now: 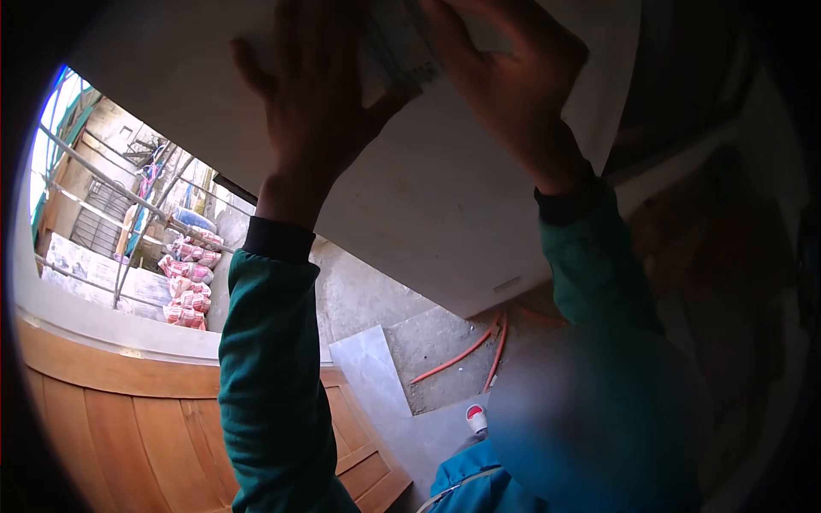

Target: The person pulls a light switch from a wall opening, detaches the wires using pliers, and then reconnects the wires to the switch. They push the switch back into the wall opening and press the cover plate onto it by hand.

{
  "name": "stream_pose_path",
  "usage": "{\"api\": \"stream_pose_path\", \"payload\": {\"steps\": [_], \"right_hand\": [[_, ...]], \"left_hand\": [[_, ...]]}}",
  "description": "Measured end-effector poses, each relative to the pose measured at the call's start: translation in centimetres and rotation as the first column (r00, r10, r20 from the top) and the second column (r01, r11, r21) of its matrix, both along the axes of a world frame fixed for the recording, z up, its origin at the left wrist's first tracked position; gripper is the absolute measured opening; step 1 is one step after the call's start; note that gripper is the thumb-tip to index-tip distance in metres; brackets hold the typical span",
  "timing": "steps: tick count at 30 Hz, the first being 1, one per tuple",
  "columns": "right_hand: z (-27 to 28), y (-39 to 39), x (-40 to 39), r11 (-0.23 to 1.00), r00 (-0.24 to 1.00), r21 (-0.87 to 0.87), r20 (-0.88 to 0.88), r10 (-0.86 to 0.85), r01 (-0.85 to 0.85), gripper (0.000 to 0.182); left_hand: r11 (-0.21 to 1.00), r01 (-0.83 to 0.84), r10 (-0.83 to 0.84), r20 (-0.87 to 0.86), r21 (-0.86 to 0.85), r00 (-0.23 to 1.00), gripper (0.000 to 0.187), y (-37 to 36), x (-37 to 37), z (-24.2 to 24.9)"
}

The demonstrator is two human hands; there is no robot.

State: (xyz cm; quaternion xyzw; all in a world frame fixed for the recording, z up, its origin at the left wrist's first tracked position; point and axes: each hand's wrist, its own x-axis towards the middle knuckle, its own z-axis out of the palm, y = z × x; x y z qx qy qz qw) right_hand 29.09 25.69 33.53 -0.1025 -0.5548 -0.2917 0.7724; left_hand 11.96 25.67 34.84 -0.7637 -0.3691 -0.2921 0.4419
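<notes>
A large white panel (410, 205) fills the upper middle of the view, its surface in shade. My left hand (321, 94) lies on it with the fingers spread and the thumb pointing right. To its right, my right hand (522, 85) is bent at the wrist, thumb and forefinger converging toward the upper left; their tips are cut off by the top edge. Between the hands is a dim, thin greenish-grey piece (398, 47) with small dark marks, too dark to name. Whether my right fingers hold it is hidden.
A wooden panelled door (128, 436) stands at lower left. Beyond an opening are metal poles (111, 175) and stacked red-and-white sacks (188, 282). Orange tubing (457, 357) lies on rough concrete beside grey floor tiles (368, 363). A blurred round shape (590, 402) covers the lower right.
</notes>
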Motion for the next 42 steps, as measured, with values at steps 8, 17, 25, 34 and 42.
{"api": "stream_pose_path", "payload": {"steps": [8, 17, 25, 34, 42], "right_hand": [[0.2, 1.2, -0.9, 0.995, 0.998, -0.074, 0.041, -0.056, 0.059, 0.018], [0.4, 2.0, -1.0, 0.981, 0.989, -0.164, 0.121, -0.081, 0.101, 0.018], [1.0, 0.9, -1.1, 0.934, 0.956, -0.241, 0.196, -0.220, 0.265, 0.017], [0.2, -0.6, 0.1, 0.986, 1.000, -0.162, -0.010, 0.025, -0.026, 0.017], [0.7, 0.0, -0.5, 0.991, 0.996, -0.093, 0.001, 0.094, -0.093, 0.016]], "left_hand": [[0.998, -0.040, 0.040, -0.013, -0.050, 0.999, 0.104, -0.6, -0.1, 0.5], [0.995, 0.097, -0.098, 0.017, 0.033, 0.995, 0.103, 1.6, -1.4, -0.1], [0.991, 0.131, -0.131, 0.028, 0.014, 0.991, 0.102, 1.6, -1.7, -0.1], [0.985, 0.158, -0.158, -0.017, 0.063, 0.987, 0.108, 2.3, -1.9, -0.1], [0.991, 0.104, -0.100, -0.048, 0.088, 0.994, 0.109, 1.9, -1.8, 0.3]]}}
